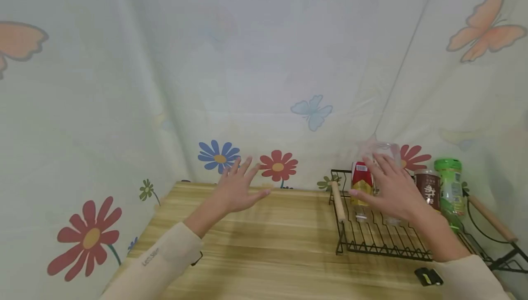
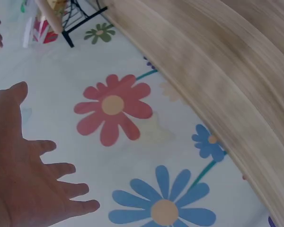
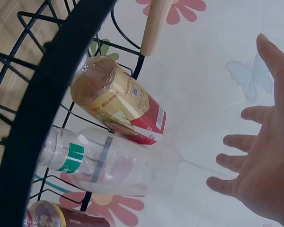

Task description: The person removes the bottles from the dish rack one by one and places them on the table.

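Observation:
My left hand point(image 1: 236, 189) is spread in the air above the wooden table point(image 1: 255, 240), fingers straight, touching nothing. Over the black wire rack point(image 1: 385, 249) hovers my right hand point(image 1: 392, 185), its fingers also spread and holding nothing. Several bottles stand neck-down in that rack. One has a red and gold label point(image 1: 362, 183); the right wrist view shows brownish contents in this bottle point(image 3: 116, 99). A clear bottle point(image 3: 109, 163) with a green label patch is beside it, partly hidden behind my right hand in the head view. Farther right are a dark brown-labelled bottle point(image 1: 427, 187) and a green bottle point(image 1: 451, 187).
The rack has a wooden handle point(image 1: 338, 201) on its left and another wooden handle point(image 1: 492, 217) on its right. A small black object point(image 1: 429, 277) lies near my right sleeve. A white sheet point(image 1: 264, 61) printed with flowers and butterflies surrounds the table's back and sides.

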Available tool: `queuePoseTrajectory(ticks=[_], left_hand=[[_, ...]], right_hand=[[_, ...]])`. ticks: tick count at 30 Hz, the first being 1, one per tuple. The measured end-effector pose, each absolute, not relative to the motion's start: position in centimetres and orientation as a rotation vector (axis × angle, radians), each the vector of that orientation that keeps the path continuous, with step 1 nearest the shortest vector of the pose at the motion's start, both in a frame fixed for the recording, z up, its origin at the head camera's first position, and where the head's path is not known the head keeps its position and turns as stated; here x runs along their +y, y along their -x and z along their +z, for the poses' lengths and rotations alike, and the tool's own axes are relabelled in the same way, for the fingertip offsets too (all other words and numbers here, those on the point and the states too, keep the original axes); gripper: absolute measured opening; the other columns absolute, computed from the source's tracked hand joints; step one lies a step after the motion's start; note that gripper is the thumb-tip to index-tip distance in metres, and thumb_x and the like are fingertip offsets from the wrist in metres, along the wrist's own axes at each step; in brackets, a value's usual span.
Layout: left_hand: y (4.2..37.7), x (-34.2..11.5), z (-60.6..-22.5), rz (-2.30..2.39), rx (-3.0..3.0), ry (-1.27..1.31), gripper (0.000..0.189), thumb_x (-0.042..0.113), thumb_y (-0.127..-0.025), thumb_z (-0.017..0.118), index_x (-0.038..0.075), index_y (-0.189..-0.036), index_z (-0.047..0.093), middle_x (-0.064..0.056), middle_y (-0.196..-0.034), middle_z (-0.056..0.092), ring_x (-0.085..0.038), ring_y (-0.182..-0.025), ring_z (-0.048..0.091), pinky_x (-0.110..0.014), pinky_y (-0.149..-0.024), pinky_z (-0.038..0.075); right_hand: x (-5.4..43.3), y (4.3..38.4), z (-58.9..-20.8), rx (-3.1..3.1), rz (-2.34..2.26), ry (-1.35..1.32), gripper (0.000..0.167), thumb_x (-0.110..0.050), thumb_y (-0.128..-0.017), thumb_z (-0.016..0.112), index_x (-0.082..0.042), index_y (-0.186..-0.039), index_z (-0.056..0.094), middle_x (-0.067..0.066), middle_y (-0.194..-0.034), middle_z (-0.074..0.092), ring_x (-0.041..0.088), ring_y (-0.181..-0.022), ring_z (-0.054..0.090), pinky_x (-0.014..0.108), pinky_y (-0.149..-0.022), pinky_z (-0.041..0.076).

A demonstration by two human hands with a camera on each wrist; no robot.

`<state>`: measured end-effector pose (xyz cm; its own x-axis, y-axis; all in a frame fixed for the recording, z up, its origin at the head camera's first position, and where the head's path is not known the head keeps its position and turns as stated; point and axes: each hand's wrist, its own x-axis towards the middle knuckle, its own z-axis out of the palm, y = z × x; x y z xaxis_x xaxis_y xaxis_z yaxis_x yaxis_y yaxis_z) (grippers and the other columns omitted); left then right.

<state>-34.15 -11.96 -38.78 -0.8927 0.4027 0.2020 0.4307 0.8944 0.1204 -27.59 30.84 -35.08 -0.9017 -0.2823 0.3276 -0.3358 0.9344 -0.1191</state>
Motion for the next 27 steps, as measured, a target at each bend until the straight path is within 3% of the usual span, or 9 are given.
queuePoseTrajectory(ticks=[9,17,22,27], left_hand=[[34.0,-8.5,-39.2,-0.474,-2.814,0.75,0.105,0.076,-0.098,0.052,0.016,-0.172,0.009,-0.008,-0.178,0.011,-0.036,-0.163,0.007,-0.064,-0.127,0.015],[32.6,-3.9,-40.3,-0.924,-2.708,0.784,0.103,0.068,-0.097,0.063,0.023,-0.172,0.008,-0.007,-0.175,0.02,-0.033,-0.158,0.026,-0.059,-0.124,0.031],[31.7,-0.1,-41.9,-1.139,-2.691,0.756,0.104,0.077,-0.094,0.059,0.026,-0.172,0.011,-0.004,-0.175,0.022,-0.03,-0.159,0.026,-0.058,-0.123,0.033],[30.7,3.3,-43.8,-1.363,-2.695,0.666,0.102,0.077,-0.093,0.06,0.026,-0.171,0.019,-0.002,-0.174,0.026,-0.031,-0.157,0.031,-0.06,-0.121,0.035]], right_hand=[[31.9,27.6,-35.9,-2.72,0.591,-0.492,0.103,-0.053,-0.098,0.072,-0.021,-0.172,0.008,0.02,-0.175,0.012,0.058,-0.152,0.022,0.087,-0.104,0.026],[32.5,28.4,-38.1,-2.655,0.957,-0.36,0.096,-0.047,-0.102,0.067,-0.038,-0.17,0.0,0.017,-0.177,0.008,0.063,-0.149,0.023,0.091,-0.1,0.025],[32.4,29.1,-39.3,-2.627,1.048,-0.307,0.101,-0.048,-0.101,0.07,-0.03,-0.171,0.0,0.021,-0.176,0.009,0.061,-0.151,0.02,0.09,-0.102,0.024],[31.6,29.8,-40.3,-2.638,1.028,-0.219,0.108,-0.055,-0.098,0.072,-0.018,-0.172,0.003,0.029,-0.171,0.02,0.061,-0.15,0.026,0.087,-0.105,0.028]])
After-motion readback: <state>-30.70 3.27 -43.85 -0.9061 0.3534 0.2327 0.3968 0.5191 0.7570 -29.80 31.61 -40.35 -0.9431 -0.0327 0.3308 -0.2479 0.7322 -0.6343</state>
